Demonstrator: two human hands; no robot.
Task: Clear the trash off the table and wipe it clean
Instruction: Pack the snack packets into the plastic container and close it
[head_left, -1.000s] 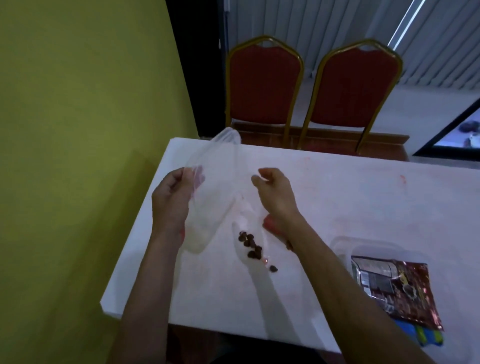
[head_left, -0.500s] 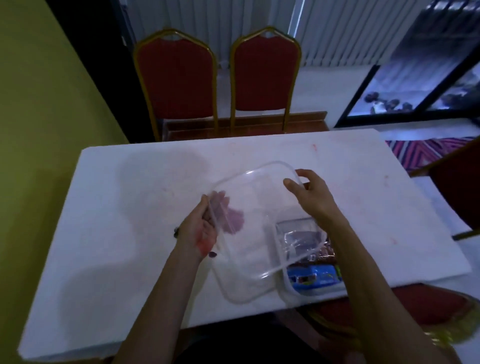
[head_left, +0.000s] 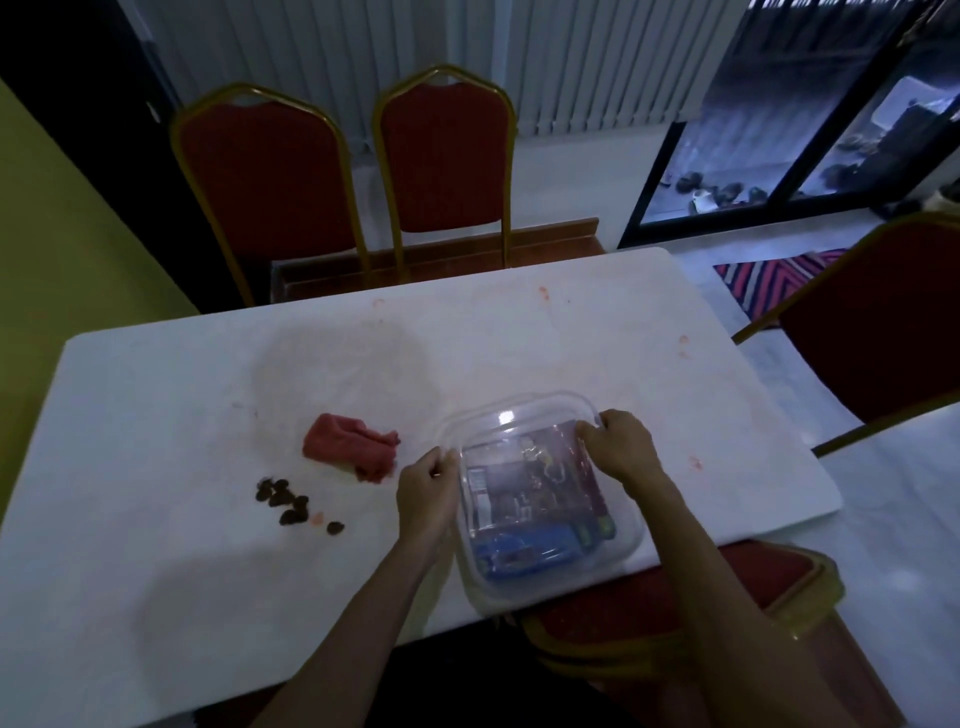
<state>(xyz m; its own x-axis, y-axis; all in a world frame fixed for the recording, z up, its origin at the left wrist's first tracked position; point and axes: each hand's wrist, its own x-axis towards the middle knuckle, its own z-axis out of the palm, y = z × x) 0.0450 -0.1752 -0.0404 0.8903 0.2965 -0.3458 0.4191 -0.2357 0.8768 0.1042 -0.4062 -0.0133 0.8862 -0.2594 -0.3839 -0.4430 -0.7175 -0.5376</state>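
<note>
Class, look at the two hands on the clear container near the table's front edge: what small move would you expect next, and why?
Probably pressing the lid down shut. Both the left hand and the right hand grip its edges over the clear container, which already holds wrappers. The dark scraps and red cloth remain on the table for afterwards.

Cloth (head_left: 352, 446) left of container (head_left: 540, 415) — crumbs (head_left: 291, 501) nearer.

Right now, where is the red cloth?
The red cloth lies on the white table, left of the left hand and just behind the little dark scraps.
</note>
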